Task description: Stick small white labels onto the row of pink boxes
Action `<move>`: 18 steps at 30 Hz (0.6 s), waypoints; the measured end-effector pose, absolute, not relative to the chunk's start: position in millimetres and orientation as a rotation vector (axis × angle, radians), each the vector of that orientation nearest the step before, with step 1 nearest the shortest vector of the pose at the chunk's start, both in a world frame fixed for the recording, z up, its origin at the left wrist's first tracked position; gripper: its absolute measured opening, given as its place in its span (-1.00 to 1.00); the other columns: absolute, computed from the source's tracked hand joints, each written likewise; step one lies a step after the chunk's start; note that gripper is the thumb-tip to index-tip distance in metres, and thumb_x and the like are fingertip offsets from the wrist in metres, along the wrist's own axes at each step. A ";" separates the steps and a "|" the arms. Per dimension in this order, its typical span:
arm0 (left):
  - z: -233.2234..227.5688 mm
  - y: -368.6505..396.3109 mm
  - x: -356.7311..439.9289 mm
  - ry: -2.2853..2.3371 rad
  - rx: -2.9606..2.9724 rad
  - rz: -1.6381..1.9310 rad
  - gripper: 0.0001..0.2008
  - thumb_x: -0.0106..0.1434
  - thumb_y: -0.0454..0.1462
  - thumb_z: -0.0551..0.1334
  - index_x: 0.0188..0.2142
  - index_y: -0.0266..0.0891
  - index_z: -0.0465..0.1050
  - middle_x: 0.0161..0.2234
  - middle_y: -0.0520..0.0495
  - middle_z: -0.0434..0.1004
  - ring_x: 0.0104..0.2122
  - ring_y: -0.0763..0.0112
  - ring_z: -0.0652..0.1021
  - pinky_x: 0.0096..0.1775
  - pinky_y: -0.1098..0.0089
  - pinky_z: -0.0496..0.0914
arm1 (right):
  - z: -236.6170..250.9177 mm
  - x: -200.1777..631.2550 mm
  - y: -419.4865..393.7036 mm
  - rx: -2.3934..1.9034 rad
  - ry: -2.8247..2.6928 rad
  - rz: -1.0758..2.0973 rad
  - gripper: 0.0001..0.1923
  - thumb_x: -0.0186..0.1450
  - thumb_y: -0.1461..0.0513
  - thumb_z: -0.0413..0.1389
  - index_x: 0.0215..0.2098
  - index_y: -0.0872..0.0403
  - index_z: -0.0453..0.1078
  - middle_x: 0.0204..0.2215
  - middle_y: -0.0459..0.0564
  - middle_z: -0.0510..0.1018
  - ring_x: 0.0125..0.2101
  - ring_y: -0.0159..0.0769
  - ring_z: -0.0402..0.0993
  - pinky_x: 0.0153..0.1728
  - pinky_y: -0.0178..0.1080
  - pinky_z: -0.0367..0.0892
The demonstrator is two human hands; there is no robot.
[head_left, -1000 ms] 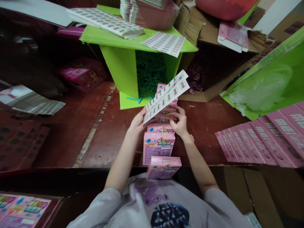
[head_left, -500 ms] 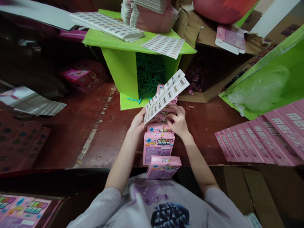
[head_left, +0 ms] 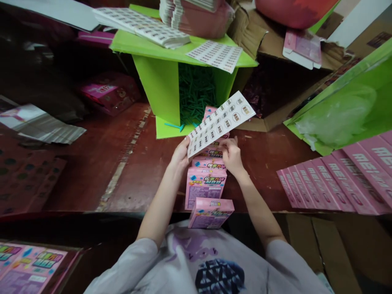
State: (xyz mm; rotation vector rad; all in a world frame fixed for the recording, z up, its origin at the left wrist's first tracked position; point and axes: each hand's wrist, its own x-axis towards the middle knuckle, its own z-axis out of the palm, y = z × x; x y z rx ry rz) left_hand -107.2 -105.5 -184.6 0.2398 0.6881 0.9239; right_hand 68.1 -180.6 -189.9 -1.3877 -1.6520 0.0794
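I see the sticker sheet tilted above a row of pink boxes running across the red-brown table, my left hand pinching its lower corner. My right hand rests its fingertips on a box under the sheet, fingers curled and holding nothing I can make out. Behind the row stands a green box of green sticks

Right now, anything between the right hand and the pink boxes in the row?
Nothing visible. The right hand already rests on the pink boxes at the middle of the row. The sticker sheet, held by the left hand, hangs above the far boxes, beside the right hand, not under it.
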 end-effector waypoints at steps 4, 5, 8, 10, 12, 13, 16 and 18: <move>-183.0 -105.3 -122.4 0.643 0.280 0.930 -0.71 0.43 -0.27 -0.06 -0.02 -0.29 0.36 -0.35 -0.10 0.62 -0.40 0.39 0.62 -0.06 0.07 0.50 | -175.6 71.2 -174.6 -1.476 -1.806 0.238 -0.92 0.25 0.30 0.00 -0.41 0.03 0.29 -0.41 -0.04 0.48 -0.25 -0.15 0.38 0.22 0.27 -0.09; -182.1 -105.3 -127.0 0.641 0.291 0.951 -0.71 0.43 -0.27 -0.07 -0.04 -0.29 0.37 -0.35 -0.09 0.62 -0.41 0.41 0.62 -0.07 0.09 0.51 | -173.2 71.9 -174.3 -1.474 -1.828 0.258 -0.94 0.24 0.29 0.03 -0.41 0.03 0.29 -0.40 -0.05 0.49 -0.25 -0.15 0.38 0.22 0.28 -0.08; -177.0 -106.7 -138.9 0.670 0.313 0.989 -0.70 0.44 -0.27 -0.09 -0.08 -0.30 0.38 -0.34 -0.10 0.62 -0.43 0.39 0.62 -0.13 0.09 0.54 | -170.9 72.8 -173.7 -1.472 -1.874 0.272 -0.95 0.19 0.29 0.10 -0.42 0.04 0.29 -0.39 -0.04 0.50 -0.23 -0.14 0.39 0.21 0.26 -0.07; -172.7 -108.4 -143.3 0.697 0.311 1.014 -0.69 0.44 -0.28 -0.10 -0.08 -0.31 0.37 -0.35 -0.10 0.62 -0.42 0.38 0.62 -0.15 0.10 0.55 | -173.1 72.7 -172.2 -1.496 -1.906 0.234 -0.94 0.16 0.33 0.10 -0.40 0.05 0.32 -0.36 -0.02 0.52 -0.21 -0.12 0.40 0.21 0.28 -0.07; -169.7 -110.1 -145.2 0.722 0.302 1.047 -0.70 0.44 -0.29 -0.09 -0.07 -0.31 0.38 -0.35 -0.11 0.62 -0.39 0.38 0.63 -0.14 0.16 0.55 | -177.5 72.4 -170.6 -1.522 -1.936 0.176 -0.90 0.15 0.35 0.11 -0.35 0.06 0.36 -0.30 0.01 0.54 -0.16 -0.09 0.40 0.21 0.32 -0.10; -169.0 -110.7 -145.8 0.734 0.303 1.068 -0.70 0.43 -0.30 -0.08 -0.08 -0.32 0.39 -0.34 -0.11 0.62 -0.37 0.39 0.63 -0.14 0.19 0.55 | -180.1 72.1 -170.0 -1.530 -1.947 0.144 -0.89 0.16 0.34 0.11 -0.33 0.05 0.38 -0.27 0.01 0.56 -0.14 -0.07 0.40 0.21 0.34 -0.13; -170.7 -111.7 -147.9 0.783 0.335 1.143 -0.73 0.41 -0.31 -0.03 -0.14 -0.35 0.43 -0.34 -0.14 0.62 -0.34 0.40 0.62 -0.16 0.33 0.55 | -187.9 71.8 -169.9 -1.536 -1.942 0.050 -0.85 0.18 0.30 0.12 -0.26 0.01 0.44 -0.14 -0.01 0.57 -0.09 -0.05 0.42 0.21 0.39 -0.22; -173.9 -112.6 -150.5 0.826 0.382 1.215 -0.78 0.39 -0.30 0.04 -0.20 -0.34 0.44 -0.34 -0.14 0.62 -0.36 0.41 0.62 -0.22 0.37 0.55 | -190.6 73.4 -170.6 -1.531 -1.833 -0.008 -0.73 0.20 0.28 0.10 -0.13 -0.02 0.43 -0.05 -0.01 0.54 -0.06 -0.05 0.43 0.23 0.38 -0.22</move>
